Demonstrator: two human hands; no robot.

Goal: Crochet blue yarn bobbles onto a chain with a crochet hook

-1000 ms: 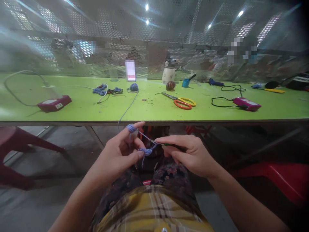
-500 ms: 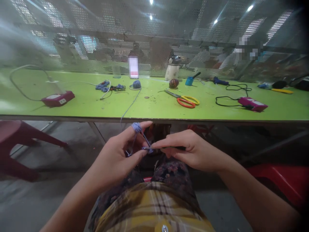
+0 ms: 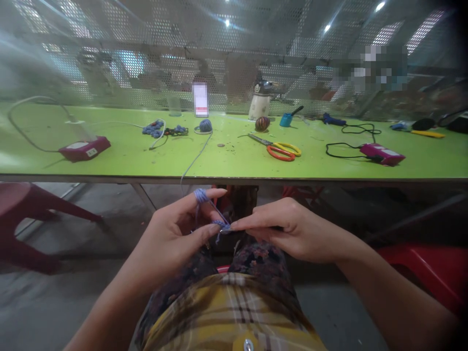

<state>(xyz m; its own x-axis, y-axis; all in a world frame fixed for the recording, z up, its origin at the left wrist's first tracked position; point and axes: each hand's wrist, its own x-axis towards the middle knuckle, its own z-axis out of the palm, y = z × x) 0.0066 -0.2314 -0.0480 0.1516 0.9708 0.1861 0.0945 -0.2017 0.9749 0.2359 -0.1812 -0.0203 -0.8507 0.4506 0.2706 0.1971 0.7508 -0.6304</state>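
My left hand (image 3: 183,226) pinches a small piece of blue-purple crochet work (image 3: 224,226) between thumb and fingers. Several turns of yarn (image 3: 201,196) wrap its raised index finger, and a taut strand slants from there down to the work. My right hand (image 3: 283,226) grips a thin crochet hook (image 3: 228,230), whose tip meets the work; most of its shaft is hidden by the fingers. From my left hand the yarn runs up over the table edge to a blue yarn ball (image 3: 205,126) on the green table (image 3: 153,163).
On the table lie scissors (image 3: 280,150), a multicoloured yarn ball (image 3: 262,124), blue crochet pieces (image 3: 153,128) and two purple power boxes (image 3: 86,148) (image 3: 382,153). A phone (image 3: 201,100) and a bottle (image 3: 259,103) stand behind. Stools (image 3: 29,209) (image 3: 427,268) flank me below.
Both hands have dropped slightly, and the left has shifted a little to the left. The hook and work have tilted, and a short yarn end now hangs below the left thumb.
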